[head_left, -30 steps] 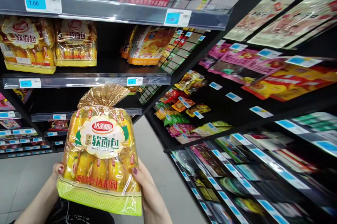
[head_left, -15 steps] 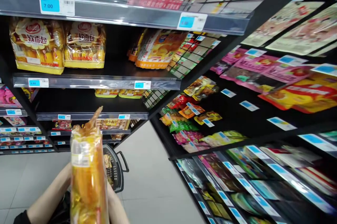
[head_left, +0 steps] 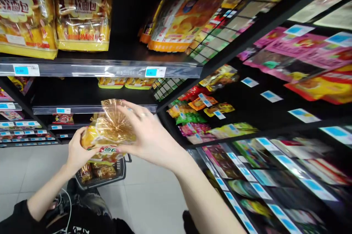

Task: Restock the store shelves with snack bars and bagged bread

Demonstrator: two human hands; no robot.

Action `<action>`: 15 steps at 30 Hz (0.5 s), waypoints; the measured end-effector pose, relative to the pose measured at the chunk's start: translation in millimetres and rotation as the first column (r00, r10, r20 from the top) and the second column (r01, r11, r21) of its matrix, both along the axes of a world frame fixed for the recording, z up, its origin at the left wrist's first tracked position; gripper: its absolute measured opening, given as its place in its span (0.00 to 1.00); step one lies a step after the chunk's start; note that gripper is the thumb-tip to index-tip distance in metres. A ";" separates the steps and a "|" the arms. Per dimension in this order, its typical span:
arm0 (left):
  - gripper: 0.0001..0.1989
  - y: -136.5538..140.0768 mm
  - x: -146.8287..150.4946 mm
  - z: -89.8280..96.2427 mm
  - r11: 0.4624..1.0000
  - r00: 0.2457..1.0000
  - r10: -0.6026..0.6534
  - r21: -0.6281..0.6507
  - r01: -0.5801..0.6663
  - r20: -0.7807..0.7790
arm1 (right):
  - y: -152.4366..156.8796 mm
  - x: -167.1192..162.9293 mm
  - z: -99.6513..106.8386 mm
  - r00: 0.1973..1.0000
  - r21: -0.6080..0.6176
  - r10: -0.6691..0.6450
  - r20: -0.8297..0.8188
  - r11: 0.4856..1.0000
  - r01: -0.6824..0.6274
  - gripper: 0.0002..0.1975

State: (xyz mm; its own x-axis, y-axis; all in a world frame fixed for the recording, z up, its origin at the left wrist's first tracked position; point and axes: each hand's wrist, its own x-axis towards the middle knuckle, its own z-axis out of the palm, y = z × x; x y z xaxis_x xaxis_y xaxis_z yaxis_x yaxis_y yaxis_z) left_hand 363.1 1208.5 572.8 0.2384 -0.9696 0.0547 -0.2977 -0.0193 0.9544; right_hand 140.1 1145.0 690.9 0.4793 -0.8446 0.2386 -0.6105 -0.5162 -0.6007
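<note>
I hold a clear bag of yellow soft bread rolls (head_left: 106, 131) with both hands, its gathered top facing me. My left hand (head_left: 75, 151) grips its left end. My right hand (head_left: 150, 136) wraps over its right side, fingers spread on the plastic. The bag hangs just above a dark shopping basket (head_left: 121, 173) that has packets inside. Matching bread bags (head_left: 82, 12) stand on the shelf above, at the upper left.
Black store shelving (head_left: 110, 69) with blue price tags runs along the left and front. A long rack of coloured snack packets (head_left: 297, 54) fills the right side. Grey floor tiles (head_left: 154, 197) lie between them, below the basket.
The bread bag went from upright and facing me to turned on its side, lowered over the basket. My right hand shifted from under it to over its top. The view tilted down.
</note>
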 end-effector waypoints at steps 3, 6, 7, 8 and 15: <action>0.31 2.1 -18.2 -21.0 0.997 0.985 -0.036 -0.056 0.046 0.167 | -25.1 14.2 -11.5 0.929 0.129 0.203 -0.310 0.977 -0.170 0.54; 0.31 -1.7 -30.8 -52.8 0.996 0.973 -0.085 0.000 0.088 0.216 | -38.7 17.1 -52.4 0.825 0.204 0.360 -0.435 0.932 -0.299 0.39; 0.31 -3.5 -32.0 -62.8 0.993 0.964 -0.121 0.027 0.118 0.236 | -40.0 16.1 -70.9 0.807 0.201 0.387 -0.447 0.922 -0.330 0.32; 0.33 -4.7 -30.7 -71.5 0.987 0.952 -0.161 0.057 0.151 0.260 | -39.6 14.8 -91.5 0.802 0.194 0.394 -0.450 0.919 -0.343 0.27; 0.27 68.0 80.5 -102.8 0.897 0.846 -0.210 0.441 -0.033 0.491 | -12.5 21.0 -270.6 0.816 0.257 0.369 -0.444 0.925 -0.278 0.28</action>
State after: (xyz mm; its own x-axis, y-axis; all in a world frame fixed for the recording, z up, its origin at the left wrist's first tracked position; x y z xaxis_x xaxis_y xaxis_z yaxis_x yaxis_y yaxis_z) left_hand 443.6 1276.5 470.0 0.2046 -0.9411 -0.2692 -0.7596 -0.3261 0.5627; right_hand 161.0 1132.5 420.3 0.7471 -0.6253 -0.2256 -0.6587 -0.6509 -0.3773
